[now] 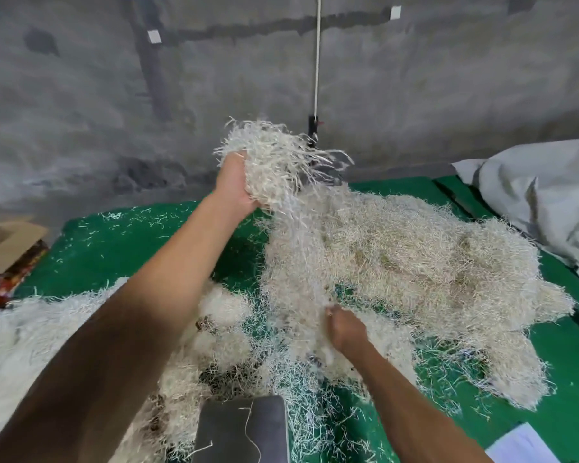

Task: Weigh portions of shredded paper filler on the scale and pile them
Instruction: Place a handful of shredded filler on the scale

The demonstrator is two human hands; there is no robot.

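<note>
Off to the left a cardboard box (10, 242) sat at the edge of the green mat (121, 242), and a low white heap (20, 335) of shreds lay beside it. The left hand (236, 187) was raised high, fingers curled round a thick handful of shredded paper filler (278, 162), with a long tangled skein trailing down from it. Below, the scale (241, 429) had only a few stray strands on its dark plate. The right hand (346, 330) was low in the strands, fingers bent and seemingly pinching some, though the shreds hid the tips. Further right spread the big pile (425, 262), and beyond it a grey sack (542, 195).

The risk, I thought, was that trailing skein: still knotted into the big pile, it could drag extra paper along or tear off and scatter, throwing the weighed portion off. The filler looked pale cream, crinkled, springy and clingy.
</note>
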